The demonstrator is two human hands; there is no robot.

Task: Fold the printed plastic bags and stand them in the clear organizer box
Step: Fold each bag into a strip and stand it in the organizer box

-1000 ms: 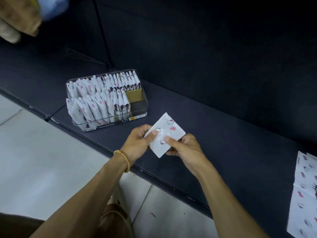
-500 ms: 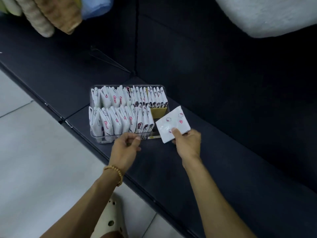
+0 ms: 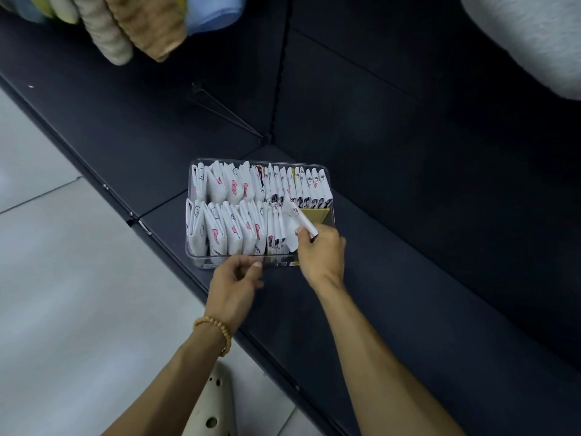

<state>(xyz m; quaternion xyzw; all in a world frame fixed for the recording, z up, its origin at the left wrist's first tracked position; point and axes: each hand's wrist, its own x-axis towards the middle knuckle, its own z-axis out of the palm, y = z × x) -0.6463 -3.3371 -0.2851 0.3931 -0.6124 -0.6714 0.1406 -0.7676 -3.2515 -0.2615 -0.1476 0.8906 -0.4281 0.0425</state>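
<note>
A clear organizer box sits on the dark shelf, filled with two rows of several folded white printed bags standing upright. My right hand pinches one folded printed bag and holds it tilted in the near row's right end, beside a yellow card divider. My left hand rests at the box's near wall with loosely curled fingers that hold nothing.
The dark shelf runs diagonally, with a dark back panel behind it. Rolled towels hang at the top left and a grey cloth at the top right. Pale floor tiles lie left; a cream clog shows below.
My left hand let go of the folded bag and moved to the box's near wall. My right hand carried the bag into the near row's right end.
</note>
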